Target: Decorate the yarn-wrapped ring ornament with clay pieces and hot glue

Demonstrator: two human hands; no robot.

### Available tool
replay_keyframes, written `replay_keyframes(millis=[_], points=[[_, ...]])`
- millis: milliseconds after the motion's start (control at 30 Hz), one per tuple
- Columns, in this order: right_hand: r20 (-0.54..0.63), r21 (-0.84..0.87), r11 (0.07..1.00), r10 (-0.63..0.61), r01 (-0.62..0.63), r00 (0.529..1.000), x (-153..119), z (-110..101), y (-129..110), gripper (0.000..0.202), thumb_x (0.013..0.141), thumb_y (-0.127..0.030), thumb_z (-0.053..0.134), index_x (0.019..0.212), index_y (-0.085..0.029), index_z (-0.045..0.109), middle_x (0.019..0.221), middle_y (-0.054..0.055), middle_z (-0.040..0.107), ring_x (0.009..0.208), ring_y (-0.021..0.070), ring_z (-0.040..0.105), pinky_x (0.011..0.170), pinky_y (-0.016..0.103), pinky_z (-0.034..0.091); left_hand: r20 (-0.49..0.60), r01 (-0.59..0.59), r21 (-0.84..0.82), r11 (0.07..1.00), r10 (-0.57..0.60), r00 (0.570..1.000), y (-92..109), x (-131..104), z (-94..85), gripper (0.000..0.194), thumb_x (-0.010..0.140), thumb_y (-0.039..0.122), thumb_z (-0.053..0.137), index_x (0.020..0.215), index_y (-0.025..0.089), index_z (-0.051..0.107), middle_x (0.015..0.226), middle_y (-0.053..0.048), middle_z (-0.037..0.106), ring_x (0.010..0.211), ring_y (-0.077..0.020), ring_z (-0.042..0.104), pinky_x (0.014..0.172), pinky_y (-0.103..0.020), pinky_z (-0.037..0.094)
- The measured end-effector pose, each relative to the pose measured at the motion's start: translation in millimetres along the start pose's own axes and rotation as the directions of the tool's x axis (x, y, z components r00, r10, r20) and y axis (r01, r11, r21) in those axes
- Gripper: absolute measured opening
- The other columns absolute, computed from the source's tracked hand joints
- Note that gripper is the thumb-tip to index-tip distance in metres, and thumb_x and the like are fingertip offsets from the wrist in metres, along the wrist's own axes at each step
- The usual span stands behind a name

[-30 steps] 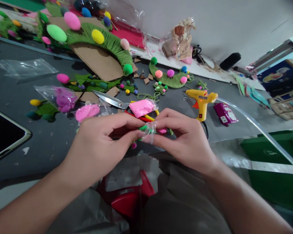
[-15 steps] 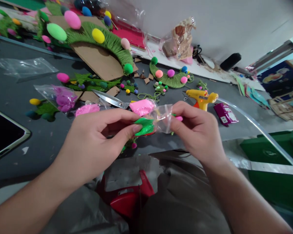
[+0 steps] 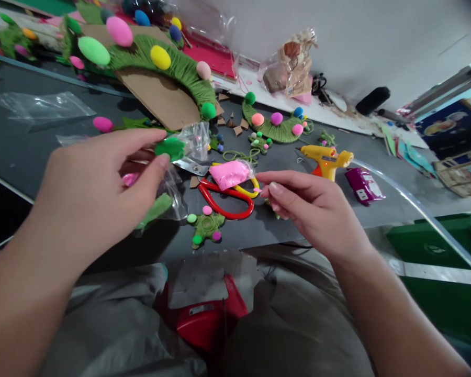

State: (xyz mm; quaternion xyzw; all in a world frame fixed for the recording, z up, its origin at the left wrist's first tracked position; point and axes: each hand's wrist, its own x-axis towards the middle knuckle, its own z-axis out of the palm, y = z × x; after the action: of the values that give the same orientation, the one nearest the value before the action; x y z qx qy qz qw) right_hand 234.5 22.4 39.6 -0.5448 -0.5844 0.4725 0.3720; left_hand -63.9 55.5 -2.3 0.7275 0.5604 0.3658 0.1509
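Note:
My left hand [image 3: 102, 183] pinches a small clear bag of green modelling clay [image 3: 170, 149] between thumb and fingers, its loose plastic end pointing right. Below that hand lies another clear bag holding light green clay [image 3: 156, 211]. My right hand [image 3: 312, 209] is closed, with a tiny pink bit [image 3: 257, 190] at its fingertips. Just left of the right hand, a packet of pink clay [image 3: 230, 174] rests on scissors with red and yellow handles [image 3: 231, 206]. A green yarn-wrapped star with coloured balls [image 3: 208, 226] lies near the table edge.
Behind are a large green yarn wreath [image 3: 168, 57] and a smaller green crescent [image 3: 275, 125], both with coloured balls. To the right lie a yellow glue gun [image 3: 324, 158] and a purple packet [image 3: 364, 185]. A green bin [image 3: 439, 241] stands beyond the table's right end.
My left hand has moved left and up with the green clay bag, away from my right hand. The right hand has let go of the bag's end. The scissor handles and star are now uncovered.

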Motion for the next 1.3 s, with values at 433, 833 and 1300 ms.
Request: replay_keyframes(millis=[433,833,1300], points=[[0.127,0.535,0.815,0.182,-0.222,0.975,11.7,25.9,0.4,0.016,0.099,-0.035,0.066,0.101,-0.022,0.076,0.12,0.009,0.08,0.111,0.0217,0.075,0.097,0.037,0.065,-0.008,-0.336,-0.124,0.934,0.337,0.941,79.0,-27.0,30.3,0.017,0.101,0.026,0.063,0.115,0.031,0.07,0.117,-0.003,0.074,0.11,-0.0253,0.071,0.1,-0.049,0.06],[0.088,0.51,0.845,0.133,-0.159,0.987,2.0,40.9,0.6,0.019,0.103,-0.038,0.064,0.103,-0.024,0.077,0.108,0.005,0.082,0.097,0.0168,0.078,0.078,0.027,0.064,0.023,-0.353,-0.099,0.93,0.357,0.934,77.0,-23.9,43.5,0.012,0.101,0.031,0.066,0.102,0.026,0.077,0.103,-0.008,0.07,0.084,-0.0245,0.063,0.071,-0.045,0.051],[-0.073,-0.105,0.972,-0.218,0.21,0.973,-6.1,12.3,-3.8,0.02,0.098,-0.02,0.073,0.114,-0.025,0.083,0.099,0.001,0.085,0.085,0.014,0.077,0.082,0.029,0.064,0.106,0.021,-0.354,0.935,0.018,0.994,74.8,-25.3,25.3,0.016,0.1,0.034,0.072,0.114,0.033,0.08,0.104,0.009,0.084,0.081,-0.0132,0.079,0.072,-0.02,0.062]])
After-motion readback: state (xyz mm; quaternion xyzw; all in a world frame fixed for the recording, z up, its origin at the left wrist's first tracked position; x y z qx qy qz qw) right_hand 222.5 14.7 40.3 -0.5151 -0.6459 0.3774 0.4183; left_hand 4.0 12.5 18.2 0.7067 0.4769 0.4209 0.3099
